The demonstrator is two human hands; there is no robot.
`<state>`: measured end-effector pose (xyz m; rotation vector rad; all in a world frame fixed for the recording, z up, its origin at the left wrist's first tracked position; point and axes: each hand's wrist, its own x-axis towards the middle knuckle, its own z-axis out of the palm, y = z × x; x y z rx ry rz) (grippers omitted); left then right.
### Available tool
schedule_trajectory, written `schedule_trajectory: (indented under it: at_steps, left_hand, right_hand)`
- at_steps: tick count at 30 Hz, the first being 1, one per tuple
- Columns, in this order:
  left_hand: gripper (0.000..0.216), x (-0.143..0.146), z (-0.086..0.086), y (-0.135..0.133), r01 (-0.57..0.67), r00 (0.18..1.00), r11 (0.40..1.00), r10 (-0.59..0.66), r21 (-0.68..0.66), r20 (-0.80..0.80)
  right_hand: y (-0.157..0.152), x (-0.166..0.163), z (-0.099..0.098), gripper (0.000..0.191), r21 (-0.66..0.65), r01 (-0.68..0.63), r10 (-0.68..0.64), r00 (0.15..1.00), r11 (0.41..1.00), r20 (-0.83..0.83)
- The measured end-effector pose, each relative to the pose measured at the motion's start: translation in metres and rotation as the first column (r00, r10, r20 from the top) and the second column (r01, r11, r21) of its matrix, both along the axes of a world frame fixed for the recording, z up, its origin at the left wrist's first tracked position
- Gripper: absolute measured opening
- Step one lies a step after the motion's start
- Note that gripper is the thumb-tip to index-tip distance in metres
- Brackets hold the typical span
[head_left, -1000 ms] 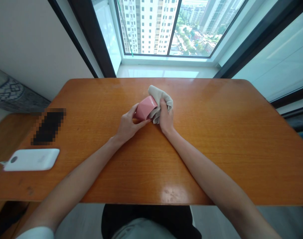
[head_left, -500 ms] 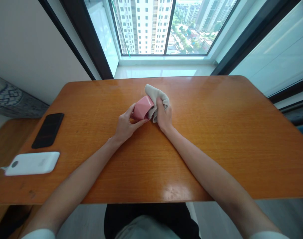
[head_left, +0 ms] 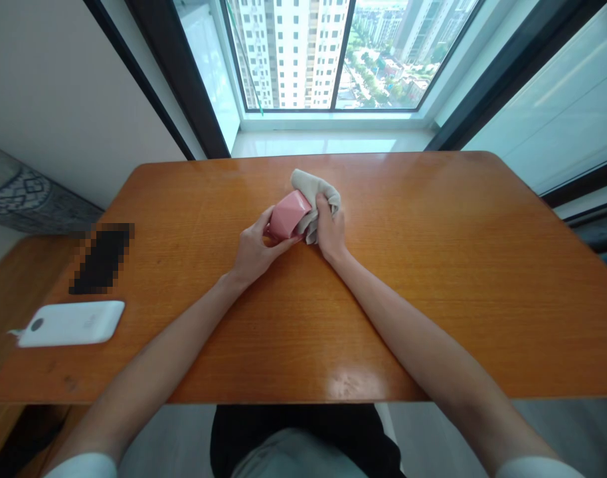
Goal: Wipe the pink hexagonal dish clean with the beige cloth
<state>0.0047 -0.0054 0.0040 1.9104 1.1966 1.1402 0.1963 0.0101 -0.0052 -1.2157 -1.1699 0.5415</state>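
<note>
Fingers (head_left: 271, 216) around pink cup (head_left: 288, 217)

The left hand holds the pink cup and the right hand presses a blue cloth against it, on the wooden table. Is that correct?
Not quite: the cloth is beige, not blue, as the head view shows. The rest holds: the left hand holds the pink cup, and the right hand presses the cloth against it, on the wooden table.

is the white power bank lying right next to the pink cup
No, the white power bank lies near the table's left edge, far from the pink faceted cup held mid-table by the left hand.
</note>
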Motion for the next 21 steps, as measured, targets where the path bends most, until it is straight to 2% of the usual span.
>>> schedule_trajectory:
  at_steps: [2,3,5,6,8,10,11,13,15,18,21]
  left_hand:
    - [0.072,-0.002,-0.005,0.002,0.006,1.000,1.000,-0.005,-0.015,0.007]
    - [0.066,-0.003,-0.008,0.004,0.006,1.000,1.000,-0.006,-0.018,0.012]
    - [0.053,-0.005,-0.013,0.006,0.002,1.000,1.000,-0.002,-0.019,0.018]
    - [0.050,-0.005,-0.015,0.007,0.000,1.000,1.000,0.000,-0.017,0.016]
    - [0.051,-0.004,-0.014,0.006,0.002,1.000,1.000,-0.002,-0.010,0.016]
    - [0.063,-0.001,-0.010,0.005,0.011,1.000,1.000,-0.011,0.000,0.025]
    - [0.069,0.000,-0.007,0.004,0.013,0.999,1.000,-0.013,0.004,0.030]
    - [0.073,0.001,-0.004,0.002,0.016,0.999,1.000,-0.016,0.009,0.032]
    - [0.074,0.000,-0.004,0.002,0.019,0.999,1.000,-0.020,0.013,0.029]
    - [0.073,-0.001,-0.007,0.002,0.060,0.998,0.998,-0.061,0.014,0.033]
    - [0.068,-0.001,-0.010,0.003,0.130,0.991,0.991,-0.130,0.004,-0.012]
  right_hand:
    - [-0.007,0.001,0.005,0.053,0.172,-0.114,0.075,0.973,0.978,0.216]
    - [-0.011,0.001,0.008,0.048,0.246,-0.205,0.107,0.927,0.947,0.360]
    - [-0.016,0.000,0.013,0.041,0.304,-0.349,0.119,0.807,0.886,0.578]
    - [-0.017,-0.001,0.014,0.040,0.308,-0.370,0.110,0.778,0.877,0.619]
    - [-0.015,-0.004,0.013,0.041,0.318,-0.309,0.087,0.825,0.896,0.558]
    - [-0.009,-0.005,0.008,0.046,0.273,-0.171,0.068,0.935,0.947,0.348]
    - [-0.005,-0.005,0.005,0.050,0.210,-0.105,0.058,0.974,0.972,0.219]
    - [0.001,-0.003,0.000,0.057,0.045,-0.017,0.017,1.000,0.999,-0.003]
    - [0.004,-0.001,-0.004,0.060,-0.080,0.009,-0.018,0.994,0.997,-0.112]
    - [0.001,0.000,-0.003,0.060,-0.093,-0.007,-0.002,0.995,0.996,-0.101]
    - [-0.007,0.001,0.003,0.051,0.107,-0.047,0.039,0.997,0.993,0.074]
